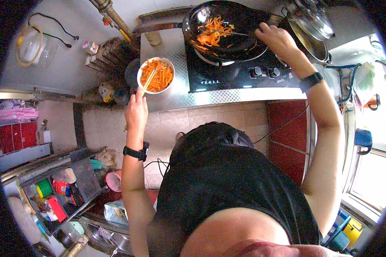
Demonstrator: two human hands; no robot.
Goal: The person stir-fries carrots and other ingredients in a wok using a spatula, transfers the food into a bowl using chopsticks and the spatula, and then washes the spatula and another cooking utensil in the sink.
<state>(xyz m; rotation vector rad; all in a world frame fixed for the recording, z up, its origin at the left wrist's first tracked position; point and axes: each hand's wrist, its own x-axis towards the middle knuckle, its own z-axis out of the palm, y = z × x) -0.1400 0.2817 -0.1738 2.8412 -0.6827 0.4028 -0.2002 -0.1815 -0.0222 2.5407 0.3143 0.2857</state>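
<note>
In my left hand point(137, 110) is a pair of wooden chopsticks point(149, 82), their tips resting on shredded carrots point(158, 78) in a white bowl point(172, 68). The bowl stands on the patterned metal counter left of the stove. My right hand point(275, 40) is closed on the handle end of a metal utensil point(234, 33), probably a spatula or spoon; its far end lies among cooked carrot shreds point(214, 27) in a black wok point(241, 48). The wok sits on a black glass gas stove point(226, 77), with the carrots gathered at its left side.
Right of the wok stands a metal pot point(312, 48) with a glass lid point(315, 19) tilted at it. A pipe with a yellow valve handle point(124, 34) runs behind the counter's left end. Stove knobs point(256, 72) face me. A red cabinet point(289, 138) is below at the right.
</note>
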